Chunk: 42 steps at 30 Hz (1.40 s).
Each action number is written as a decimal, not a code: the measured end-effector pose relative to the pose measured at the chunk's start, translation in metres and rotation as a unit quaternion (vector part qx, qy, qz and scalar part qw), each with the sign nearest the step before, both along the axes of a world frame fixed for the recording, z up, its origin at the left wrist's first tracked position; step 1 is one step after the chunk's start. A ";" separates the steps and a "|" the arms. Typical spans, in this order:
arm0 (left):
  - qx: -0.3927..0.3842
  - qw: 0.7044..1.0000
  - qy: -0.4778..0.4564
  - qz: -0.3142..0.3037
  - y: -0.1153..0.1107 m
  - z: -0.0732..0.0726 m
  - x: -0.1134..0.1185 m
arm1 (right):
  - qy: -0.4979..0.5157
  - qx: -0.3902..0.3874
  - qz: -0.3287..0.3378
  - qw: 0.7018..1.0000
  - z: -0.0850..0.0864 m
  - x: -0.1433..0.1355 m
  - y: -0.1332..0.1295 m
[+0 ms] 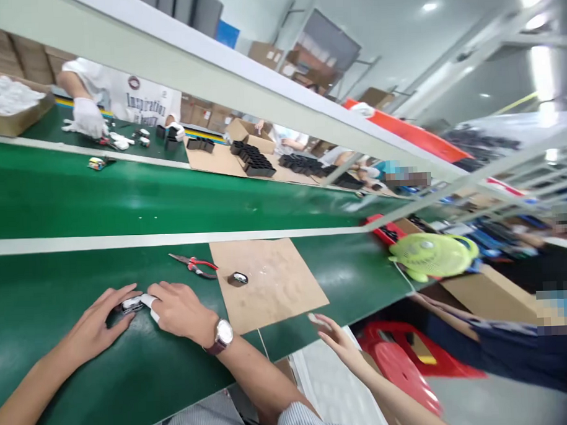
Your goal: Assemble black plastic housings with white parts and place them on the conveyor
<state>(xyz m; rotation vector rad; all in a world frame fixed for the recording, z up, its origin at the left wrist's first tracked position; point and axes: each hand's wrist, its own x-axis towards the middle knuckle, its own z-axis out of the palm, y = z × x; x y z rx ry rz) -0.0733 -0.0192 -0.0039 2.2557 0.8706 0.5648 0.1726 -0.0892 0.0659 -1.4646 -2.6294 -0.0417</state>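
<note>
My left hand [94, 324] rests on the green bench, its thumb and fingers curved around a small oval black-and-silver part [131, 304]. My right hand [179, 308], with white coverings on two fingertips and a watch on the wrist, has its fingers bent against the right end of that part. What exactly the fingertips grip there is too small to make out. Beyond the right hand lie red-handled pliers [199, 266], jaws toward the left. A similar small black oval part [240, 278] stands on a brown cardboard sheet [277, 293].
Another person's hand [337, 338] reaches in from the lower right, near white trays [329, 384]. A green conveyor belt [194, 200] runs behind a white rail. A yellow-green fan [431, 255] stands at right. Across the belt, a gloved co-worker's hand [88, 117] handles small parts.
</note>
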 end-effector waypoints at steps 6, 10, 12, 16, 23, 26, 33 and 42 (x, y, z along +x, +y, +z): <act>0.038 0.999 -0.015 -0.008 0.003 -0.003 0.000 | 0.079 0.022 -0.156 0.984 -0.018 0.021 -0.024; 0.066 0.998 -0.020 -0.002 0.001 -0.005 -0.001 | 0.096 0.037 -0.169 0.980 -0.035 0.028 -0.040; 0.078 0.997 -0.021 0.001 0.000 -0.005 -0.001 | 0.114 0.057 -0.173 0.977 -0.036 0.038 -0.045; 0.113 0.993 -0.037 0.008 -0.003 -0.001 0.000 | 0.182 0.129 -0.246 0.943 -0.027 0.091 -0.060; 0.123 0.990 -0.064 -0.018 -0.003 0.013 0.001 | 0.224 0.111 -0.323 0.913 -0.044 0.175 -0.082; 0.129 0.986 -0.092 -0.044 -0.002 0.017 0.001 | 0.287 0.089 -0.268 0.915 -0.047 0.142 -0.075; 0.169 0.978 -0.106 -0.066 -0.003 0.021 0.000 | 0.289 0.053 -0.112 0.949 -0.039 0.036 -0.007; 0.164 0.975 -0.136 -0.061 -0.002 0.013 0.004 | 0.295 0.059 -0.086 0.950 -0.056 0.035 0.004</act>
